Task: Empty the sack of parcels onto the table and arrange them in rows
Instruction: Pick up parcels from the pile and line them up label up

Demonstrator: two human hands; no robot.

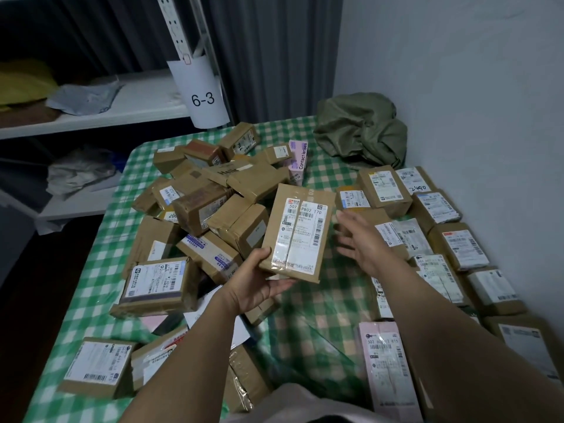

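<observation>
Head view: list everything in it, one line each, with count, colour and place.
held parcel: one, brown, white label, raised over the table's middle
parcel heap: many, mostly brown, table's left half
contact lens box: one, pink, heap's far edge
parcel rows: over ten, brown, one pink, table's right side
sack: one, olive, crumpled, far right corner
table: one, green-white check cloth
shelving: one, white, left of table
tag: one, white, marked 6-3, on shelving post
soft bags: two, grey, on shelves
left hand: grips held parcel's near end
right hand: open, right of that parcel
</observation>
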